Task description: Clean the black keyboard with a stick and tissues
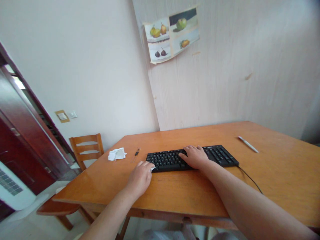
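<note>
- Table (pixel 282 173): orange-brown wood, carrying the keyboard near its middle and extending beyond it on every side.
- Chair (pixel 86 151): wooden, slatted back, standing past the table's edge, well to the left of the keyboard.
- Picture sheet (pixel 172 35): fruit images in four panels, hanging on the wall above and behind the keyboard, its lower edge curling.
- Keyboard (pixel 167 159): black, lying on the table, both hands touching it.
- Right hand (pixel 196 157): lying palm down over the keyboard, just left of its number pad, fingers partly spread; whether anything is sitting under the palm cannot be told.
- Left hand (pixel 141 176): closing its curled fingers on a white scrap (pixel 152 168) at the keyboard's near left corner.
- White tissue (pixel 117 154): lying crumpled, left of the keyboard.
- Pen (pixel 248 144): white, lying to the right of the keyboard.
- Cable (pixel 250 179): black, thin, running from the keyboard's right end.
- Small dark item (pixel 136 153): lying between tissue and keyboard, too small to identify.
</note>
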Demonstrator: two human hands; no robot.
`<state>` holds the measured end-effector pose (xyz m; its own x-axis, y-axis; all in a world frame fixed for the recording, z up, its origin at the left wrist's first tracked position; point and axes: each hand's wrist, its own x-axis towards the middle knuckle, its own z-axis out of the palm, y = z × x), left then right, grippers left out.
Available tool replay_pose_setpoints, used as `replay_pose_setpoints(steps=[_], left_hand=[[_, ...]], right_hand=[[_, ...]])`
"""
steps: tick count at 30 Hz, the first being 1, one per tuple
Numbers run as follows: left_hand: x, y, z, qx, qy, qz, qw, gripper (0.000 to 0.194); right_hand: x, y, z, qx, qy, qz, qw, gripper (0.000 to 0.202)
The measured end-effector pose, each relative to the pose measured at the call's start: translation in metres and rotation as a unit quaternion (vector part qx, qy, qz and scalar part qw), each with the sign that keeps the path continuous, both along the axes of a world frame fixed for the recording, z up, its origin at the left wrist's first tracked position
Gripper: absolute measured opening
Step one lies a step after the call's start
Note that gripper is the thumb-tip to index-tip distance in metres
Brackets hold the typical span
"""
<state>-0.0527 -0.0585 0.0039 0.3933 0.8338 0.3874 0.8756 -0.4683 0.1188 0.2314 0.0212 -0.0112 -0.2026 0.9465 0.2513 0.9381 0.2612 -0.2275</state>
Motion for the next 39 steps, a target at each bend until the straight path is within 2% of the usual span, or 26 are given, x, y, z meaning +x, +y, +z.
replay_pose_setpoints(steps=[3,6,10,14,17,20,27,39], left_hand=[[-0.004,-0.003,-0.002,-0.007,-0.027,-0.010,1.000,0.031],[-0.009,0.005,0.000,-0.019,-0.062,-0.007,0.998,0.029],[-0.006,0.034,0.007,-0.008,-0.076,0.021,0.997,0.027],[0.010,0.068,0.013,0.006,-0.025,0.058,0.998,0.029],[0.022,0.086,0.012,0.007,-0.005,0.066,0.998,0.029],[0.030,0.092,0.007,-0.002,0.009,0.067,0.998,0.030],[0.028,0.078,0.000,-0.004,0.031,0.055,0.998,0.033],[0.020,0.022,-0.001,0.000,0.003,-0.002,1.000,0.031]], right_hand=[[0.000,-0.001,0.000,0.002,0.002,0.000,1.000,0.057],[-0.001,-0.001,0.000,0.001,0.001,-0.001,1.000,0.057],[-0.001,-0.001,0.000,-0.002,0.000,-0.001,1.000,0.058],[0.000,-0.002,0.001,-0.003,0.002,-0.002,1.000,0.057],[0.000,-0.003,0.003,-0.005,0.000,-0.001,1.000,0.058],[0.000,-0.004,0.004,-0.003,0.001,0.000,1.000,0.059],[-0.001,-0.005,0.004,-0.005,-0.001,-0.005,1.000,0.057],[0.000,-0.003,0.004,-0.013,-0.002,-0.007,1.000,0.059]])
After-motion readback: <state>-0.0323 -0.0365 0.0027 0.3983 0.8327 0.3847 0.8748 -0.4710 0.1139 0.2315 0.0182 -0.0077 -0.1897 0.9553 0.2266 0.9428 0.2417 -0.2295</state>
